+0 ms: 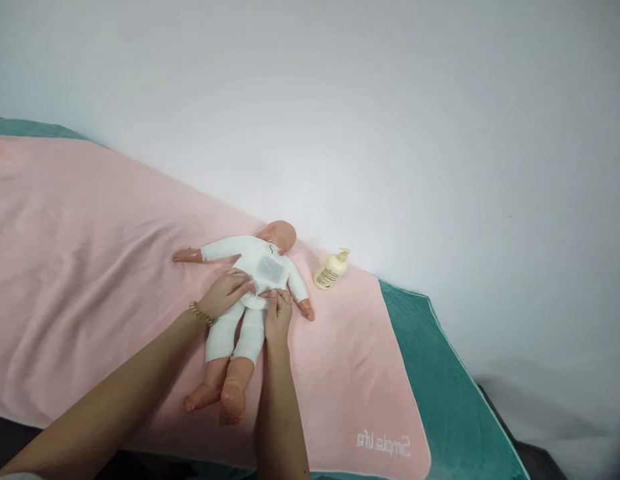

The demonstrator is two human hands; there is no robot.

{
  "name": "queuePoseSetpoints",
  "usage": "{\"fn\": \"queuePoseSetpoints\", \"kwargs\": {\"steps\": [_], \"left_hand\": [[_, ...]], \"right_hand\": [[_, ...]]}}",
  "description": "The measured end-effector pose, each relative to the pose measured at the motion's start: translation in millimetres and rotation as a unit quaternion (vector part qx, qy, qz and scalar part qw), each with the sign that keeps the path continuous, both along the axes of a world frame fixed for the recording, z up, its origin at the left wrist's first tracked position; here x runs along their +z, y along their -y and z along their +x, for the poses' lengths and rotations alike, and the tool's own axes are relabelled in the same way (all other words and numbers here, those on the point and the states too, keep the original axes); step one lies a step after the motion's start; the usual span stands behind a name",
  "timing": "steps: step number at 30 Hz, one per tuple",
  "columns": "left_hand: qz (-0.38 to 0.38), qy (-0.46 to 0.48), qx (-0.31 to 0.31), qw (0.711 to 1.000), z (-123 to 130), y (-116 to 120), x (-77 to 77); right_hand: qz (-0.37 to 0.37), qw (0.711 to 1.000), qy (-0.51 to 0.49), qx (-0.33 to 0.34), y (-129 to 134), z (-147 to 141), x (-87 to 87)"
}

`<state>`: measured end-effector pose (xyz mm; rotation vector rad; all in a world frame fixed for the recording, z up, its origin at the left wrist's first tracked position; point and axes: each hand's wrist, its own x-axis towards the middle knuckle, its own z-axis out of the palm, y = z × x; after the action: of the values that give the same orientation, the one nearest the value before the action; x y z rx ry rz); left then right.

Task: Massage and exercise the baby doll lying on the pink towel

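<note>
A baby doll with a white cloth body and bare plastic head, hands and lower legs lies on its back on a pink blanket. Its head points toward the wall. My left hand, with a beaded bracelet at the wrist, rests on the doll's lower belly, its fingers bent together at the white cloth. On the other side of the belly, my right hand pinches the cloth between thumb and fingers. A grey rectangular panel shows on the doll's chest, above both hands.
A pale yellow pump bottle stands on the blanket right of the doll, by the wall. Green fabric shows beyond the blanket's right edge. Dark areas lie along the lower left and lower right.
</note>
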<state>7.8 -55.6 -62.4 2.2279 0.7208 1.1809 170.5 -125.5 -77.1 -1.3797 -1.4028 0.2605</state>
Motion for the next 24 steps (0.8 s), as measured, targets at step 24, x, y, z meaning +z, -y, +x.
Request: {"fn": "queuePoseSetpoints", "kwargs": {"steps": [24], "left_hand": [[0.003, -0.010, 0.021, 1.000, 1.3, -2.8, -4.3]], "right_hand": [[0.022, 0.999, 0.023, -0.002, 4.3, -2.1, 5.5]]}}
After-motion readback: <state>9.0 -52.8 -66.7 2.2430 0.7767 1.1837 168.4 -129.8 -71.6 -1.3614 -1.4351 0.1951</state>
